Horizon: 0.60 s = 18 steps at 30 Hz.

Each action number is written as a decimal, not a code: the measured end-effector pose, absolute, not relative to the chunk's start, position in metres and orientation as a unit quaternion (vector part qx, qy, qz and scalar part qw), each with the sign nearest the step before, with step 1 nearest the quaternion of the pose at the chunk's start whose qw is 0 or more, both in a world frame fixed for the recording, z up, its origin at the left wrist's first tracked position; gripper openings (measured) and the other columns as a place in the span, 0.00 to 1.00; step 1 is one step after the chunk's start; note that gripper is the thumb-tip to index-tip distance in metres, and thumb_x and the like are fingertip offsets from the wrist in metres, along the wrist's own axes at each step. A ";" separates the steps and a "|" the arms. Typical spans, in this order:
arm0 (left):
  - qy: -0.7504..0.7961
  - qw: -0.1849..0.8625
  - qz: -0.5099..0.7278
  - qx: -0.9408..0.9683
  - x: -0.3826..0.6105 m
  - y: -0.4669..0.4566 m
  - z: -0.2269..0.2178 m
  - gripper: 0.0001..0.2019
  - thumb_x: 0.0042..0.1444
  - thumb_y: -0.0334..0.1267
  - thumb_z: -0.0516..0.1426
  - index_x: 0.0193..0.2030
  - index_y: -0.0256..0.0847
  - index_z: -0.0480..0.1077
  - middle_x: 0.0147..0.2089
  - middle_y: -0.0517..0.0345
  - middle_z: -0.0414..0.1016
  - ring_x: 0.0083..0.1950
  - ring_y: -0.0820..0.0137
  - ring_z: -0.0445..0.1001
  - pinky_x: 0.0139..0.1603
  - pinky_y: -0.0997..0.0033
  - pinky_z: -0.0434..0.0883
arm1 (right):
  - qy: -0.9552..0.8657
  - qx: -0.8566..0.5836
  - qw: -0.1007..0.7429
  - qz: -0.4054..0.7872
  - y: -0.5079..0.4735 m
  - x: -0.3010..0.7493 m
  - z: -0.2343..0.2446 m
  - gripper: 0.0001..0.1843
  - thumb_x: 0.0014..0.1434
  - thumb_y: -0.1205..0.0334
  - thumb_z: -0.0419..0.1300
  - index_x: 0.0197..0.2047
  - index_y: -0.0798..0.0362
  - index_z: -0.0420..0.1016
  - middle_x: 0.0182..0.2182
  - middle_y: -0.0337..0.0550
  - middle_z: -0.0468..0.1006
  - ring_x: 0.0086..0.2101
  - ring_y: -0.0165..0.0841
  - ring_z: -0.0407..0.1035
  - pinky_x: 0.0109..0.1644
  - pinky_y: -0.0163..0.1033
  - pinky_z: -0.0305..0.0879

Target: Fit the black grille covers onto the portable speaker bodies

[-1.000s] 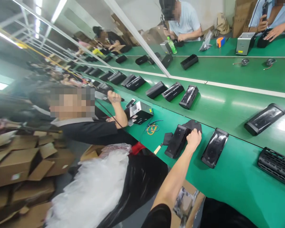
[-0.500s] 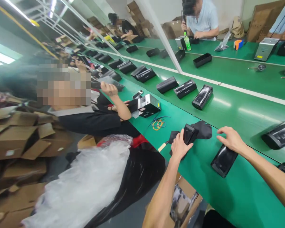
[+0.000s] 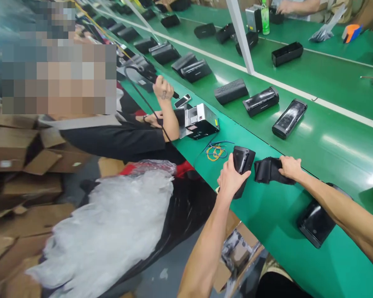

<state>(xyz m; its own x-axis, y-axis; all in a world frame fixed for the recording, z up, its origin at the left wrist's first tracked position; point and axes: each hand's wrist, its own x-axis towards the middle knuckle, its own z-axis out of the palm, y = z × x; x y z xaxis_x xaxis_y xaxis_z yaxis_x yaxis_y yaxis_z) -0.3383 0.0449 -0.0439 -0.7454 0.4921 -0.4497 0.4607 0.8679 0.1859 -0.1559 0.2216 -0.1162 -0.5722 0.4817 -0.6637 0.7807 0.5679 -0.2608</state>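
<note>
My left hand (image 3: 231,179) is wrapped around a black speaker housing (image 3: 243,162), lifted and tilted at the near edge of the green bench (image 3: 267,215). My right hand (image 3: 289,167) is closed on a black cloth (image 3: 268,170) lying just right of that housing. Another black speaker housing (image 3: 315,222) lies flat under my right forearm, partly hidden by it.
A co-worker on my left holds a cabled tool (image 3: 149,76) beside a grey box (image 3: 200,121); coloured wires (image 3: 215,151) lie near it. Several black housings (image 3: 289,118) ride the green belt. A white post (image 3: 240,37) stands beyond. Plastic bags (image 3: 112,231) and cartons (image 3: 25,157) fill the floor.
My left hand has raised the housing off the bench. My right hand moved left from the other housing and took hold of the black cloth. The view tilted down.
</note>
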 end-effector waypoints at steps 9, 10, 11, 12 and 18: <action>0.933 0.208 -0.016 0.295 -0.337 0.075 -0.089 0.57 0.54 0.52 0.71 0.84 0.44 0.47 0.77 0.29 0.63 0.69 0.28 0.69 0.64 0.29 0.70 | 0.841 0.387 0.221 -0.308 0.215 -0.136 -0.099 0.16 0.69 0.60 0.60 0.58 0.49 0.79 0.60 0.55 0.77 0.60 0.50 0.70 0.55 0.49 0.67; 0.933 0.185 -0.008 0.308 -0.334 0.074 -0.091 0.57 0.54 0.51 0.72 0.84 0.41 0.48 0.78 0.28 0.60 0.71 0.27 0.66 0.66 0.28 0.68 | 0.837 0.388 0.212 -0.321 0.213 -0.134 -0.098 0.16 0.68 0.61 0.60 0.58 0.50 0.78 0.59 0.54 0.77 0.59 0.49 0.71 0.55 0.48 0.68; 0.930 0.159 0.008 0.331 -0.330 0.073 -0.093 0.55 0.55 0.50 0.71 0.83 0.39 0.51 0.79 0.27 0.58 0.74 0.27 0.62 0.69 0.28 0.65 | 0.831 0.394 0.207 -0.333 0.212 -0.133 -0.097 0.16 0.68 0.62 0.60 0.58 0.51 0.78 0.58 0.54 0.78 0.58 0.49 0.72 0.56 0.47 0.68; 0.920 0.136 0.032 0.365 -0.323 0.072 -0.095 0.50 0.58 0.49 0.70 0.81 0.37 0.54 0.79 0.28 0.58 0.76 0.29 0.59 0.72 0.30 0.63 | 0.824 0.404 0.204 -0.342 0.211 -0.133 -0.097 0.16 0.68 0.64 0.61 0.58 0.52 0.77 0.58 0.55 0.78 0.57 0.48 0.73 0.56 0.47 0.68; 0.857 0.212 0.097 0.459 -0.263 0.070 -0.122 0.19 0.66 0.40 0.63 0.62 0.41 0.74 0.56 0.40 0.78 0.58 0.48 0.76 0.57 0.52 0.75 | 0.779 0.467 0.178 -0.378 0.208 -0.139 -0.099 0.17 0.68 0.71 0.61 0.59 0.55 0.76 0.57 0.58 0.78 0.56 0.47 0.76 0.58 0.47 0.70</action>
<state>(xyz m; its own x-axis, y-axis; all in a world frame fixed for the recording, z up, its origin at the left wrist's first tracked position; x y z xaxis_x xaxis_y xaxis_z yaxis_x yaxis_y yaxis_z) -0.2627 0.0697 -0.1216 -0.4882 0.8284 -0.2744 0.7462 0.5594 0.3611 -0.1391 0.2083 -0.0994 -0.5006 0.5928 -0.6308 0.8624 0.2787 -0.4225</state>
